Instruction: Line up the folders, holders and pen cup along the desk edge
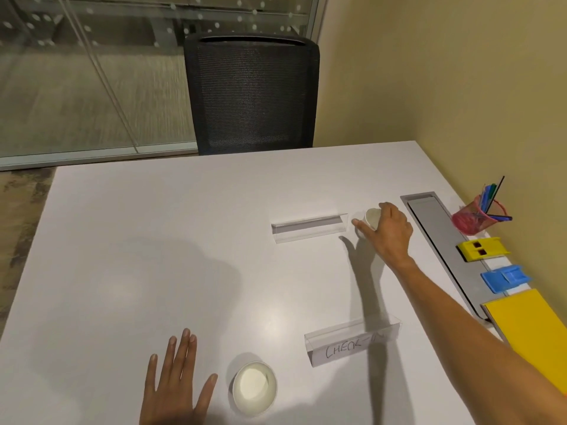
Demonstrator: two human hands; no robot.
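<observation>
Desk point(153, 256): white top, wall along its right side, grey cable tray point(441, 240) set into it near that edge.

My right hand point(389, 231): reached far forward, fingers and thumb wrapped round a small white paper cup point(372, 217); the cup is tilted, mouth turned toward me; it sits just right of the far clear holder.

My left hand point(178, 381): flat on the desk near my edge, fingers spread, grasping nothing; just left of the near cup.

Far clear holder point(310, 228): acrylic sign holder, lying lengthwise mid-desk; I cannot tell whether it carries any card.

Near clear holder point(349, 342): acrylic sign holder with a handwritten card reading "CHECK-I…"; my right forearm crosses above its right end and shades it.

Near cup point(254, 388): white paper cup, upright, open top, well apart from the tilted one.

Along the wall edge, far to near: red mesh pen cup point(469, 220) holding blue, green and black pens; yellow plastic holder point(481, 250); blue plastic holder point(504, 278); yellow folder point(527, 326), lying flat, partly under my forearm.

Beyond the desk: black mesh chair point(251, 93); glass partition point(92, 72).
</observation>
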